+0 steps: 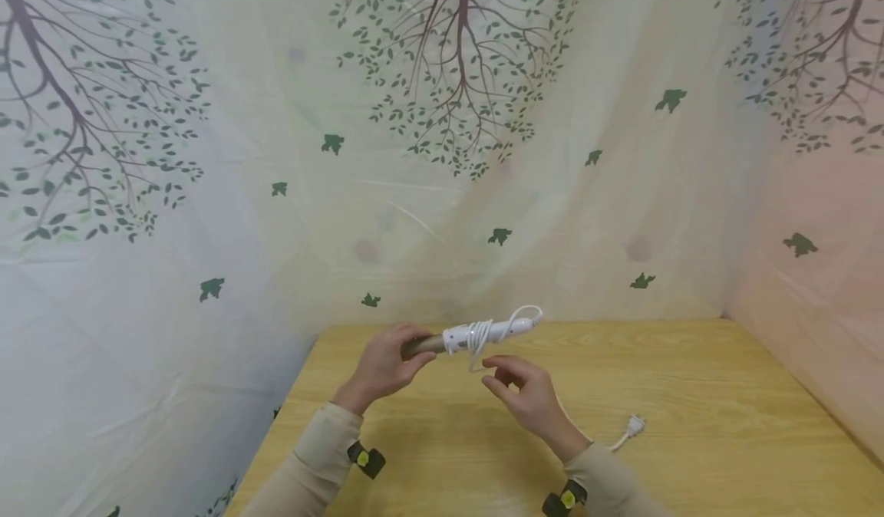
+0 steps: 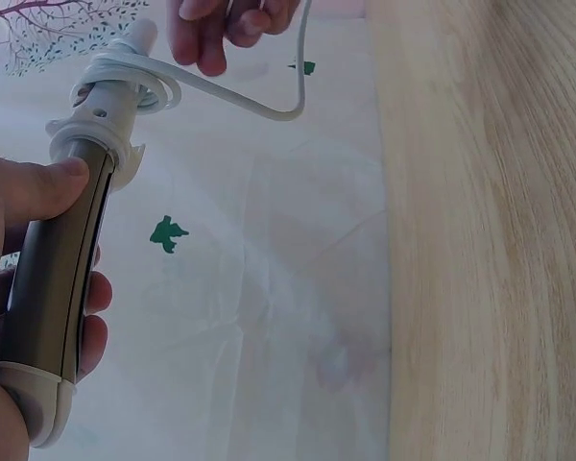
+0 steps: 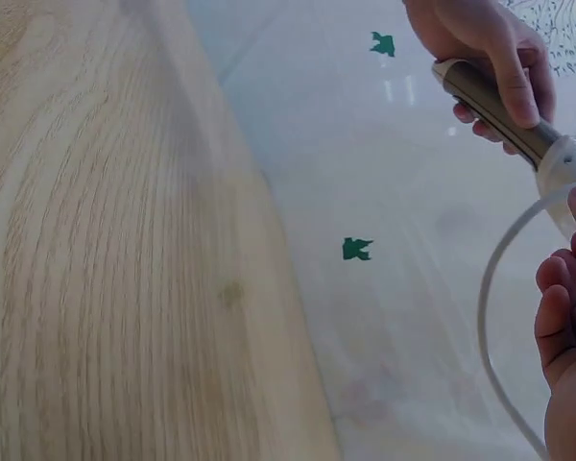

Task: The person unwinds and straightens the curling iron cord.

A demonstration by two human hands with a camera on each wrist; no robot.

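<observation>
My left hand [image 1: 387,360] grips the bronze barrel of a hair curling iron [image 2: 53,259], its thumb lying along the top near the white collar. The iron is held above the table, its white handle [image 1: 511,328] pointing right. Several turns of white cord [image 1: 479,337] are wound round the handle, and a small loop stands at its end. My right hand [image 1: 528,398] is beside these turns with its fingers loosely bent. In the left wrist view the cord's loose length passes just below the right fingertips [image 2: 211,62], with a gap showing.
Beyond the right wrist, the cord's white plug [image 1: 635,425] lies on the wooden table [image 1: 691,363]. A pale curtain [image 1: 428,256] printed with trees and green birds hangs behind the table and along both sides. Each wrist wears a dark strap with a small camera.
</observation>
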